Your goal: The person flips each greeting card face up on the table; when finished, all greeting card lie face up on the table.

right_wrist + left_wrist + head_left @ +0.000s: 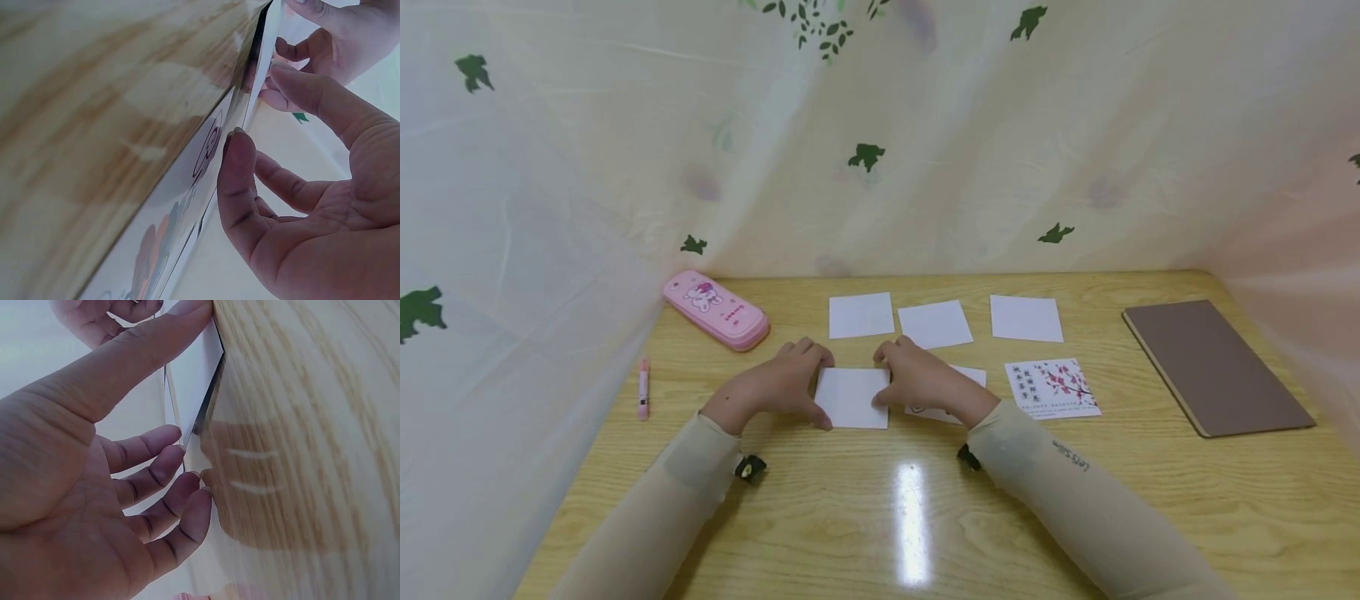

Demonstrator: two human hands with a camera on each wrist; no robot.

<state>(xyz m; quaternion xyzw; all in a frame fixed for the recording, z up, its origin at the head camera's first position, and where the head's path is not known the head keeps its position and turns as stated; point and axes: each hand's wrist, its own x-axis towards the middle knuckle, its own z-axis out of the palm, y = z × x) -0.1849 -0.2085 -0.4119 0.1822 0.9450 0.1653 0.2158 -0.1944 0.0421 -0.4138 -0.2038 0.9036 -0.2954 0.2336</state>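
Observation:
A white card (852, 398), blank on top, lies between my two hands close over the wooden table. My left hand (784, 385) grips its left side, the thumb at the near corner and curled fingertips at the far one. In the left wrist view a dark wedge shows under the card's edge (199, 369). My right hand (923, 382) holds the right side, thumb on the card and bent index finger by the far corner. Beneath that hand lies a card with a drawing (181, 200), partly hidden. Right of it is a plum-blossom card (1052, 388) with dark characters.
Three blank white cards (861, 316) form a row behind the hands. A pink pencil case (717, 310) sits at the back left, with a pink pen (643, 389) in front of it. The brown notebook (1217, 367) lies at the right. Patterned curtains (925, 200) hang behind the table.

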